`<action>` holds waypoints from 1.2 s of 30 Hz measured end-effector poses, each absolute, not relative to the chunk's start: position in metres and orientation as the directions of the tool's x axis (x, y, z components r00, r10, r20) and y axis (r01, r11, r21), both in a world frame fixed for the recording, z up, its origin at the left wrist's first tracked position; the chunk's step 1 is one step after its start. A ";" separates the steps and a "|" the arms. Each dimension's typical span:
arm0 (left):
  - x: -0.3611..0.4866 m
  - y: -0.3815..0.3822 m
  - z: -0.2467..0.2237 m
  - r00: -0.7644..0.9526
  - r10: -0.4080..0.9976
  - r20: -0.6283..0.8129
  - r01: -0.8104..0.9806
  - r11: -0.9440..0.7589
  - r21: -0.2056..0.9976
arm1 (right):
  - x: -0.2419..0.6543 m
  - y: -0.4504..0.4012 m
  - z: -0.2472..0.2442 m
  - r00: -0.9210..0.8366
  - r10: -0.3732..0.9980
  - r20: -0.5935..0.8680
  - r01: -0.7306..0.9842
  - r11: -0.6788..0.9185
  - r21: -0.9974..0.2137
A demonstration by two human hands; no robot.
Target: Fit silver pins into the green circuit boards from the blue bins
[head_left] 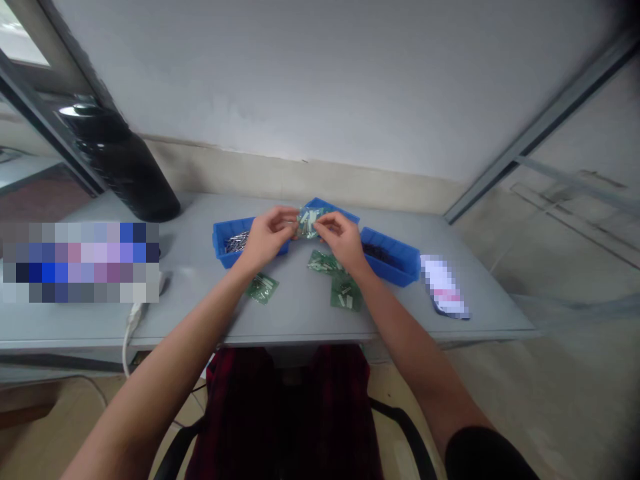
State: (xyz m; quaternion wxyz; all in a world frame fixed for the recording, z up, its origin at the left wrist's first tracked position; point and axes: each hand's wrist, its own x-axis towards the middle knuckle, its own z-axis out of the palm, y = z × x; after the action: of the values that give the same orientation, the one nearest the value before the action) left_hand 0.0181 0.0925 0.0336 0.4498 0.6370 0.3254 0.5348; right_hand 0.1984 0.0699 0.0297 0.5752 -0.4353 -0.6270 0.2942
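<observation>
Between my two hands, over the back middle of the table, is a small clear and green plastic bag [309,222] with white and metal pieces inside. My left hand [273,233] grips its left side with bent fingers. Thumb and fingertips of my right hand [340,237] pinch its right side. Below them on the table lie more such bags: one green bag [323,262] beside my right wrist, another bag [345,293] nearer the front, and a third bag [262,288] by my left wrist.
A blue bin [220,248] of metal pins stands left, partly behind my hand. Another blue bin [400,265] with dark pieces stands right; a third blue bin [345,215] is behind my hands. A black bottle [133,170], blurred-out phone [446,287] and white cable [131,327] are on the grey table [295,320].
</observation>
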 end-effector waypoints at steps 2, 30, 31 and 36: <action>0.018 0.093 0.033 0.201 0.902 0.383 -0.110 -0.368 0.923 | 0.199 0.070 0.030 0.025 0.892 0.452 0.204 0.438 -0.876; 0.017 0.078 0.034 0.706 0.596 0.383 0.428 -0.790 0.440 | 0.241 0.087 0.023 0.026 0.757 0.653 0.854 0.322 -0.408; 0.019 0.076 0.034 0.720 0.593 0.360 0.423 -0.787 0.449 | 0.239 0.086 0.022 0.017 0.770 0.638 0.879 0.293 -0.377; 0.026 0.070 0.031 0.797 0.560 0.224 0.424 -0.784 0.453 | 0.233 0.084 0.019 -0.016 0.825 0.565 0.951 0.187 -0.247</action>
State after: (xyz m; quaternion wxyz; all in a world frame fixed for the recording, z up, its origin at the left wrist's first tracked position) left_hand 0.0257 0.0705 0.0314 0.1936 0.9280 0.2653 0.1760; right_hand 0.2333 0.0839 0.0192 0.3098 -0.6293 -0.7055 -0.1012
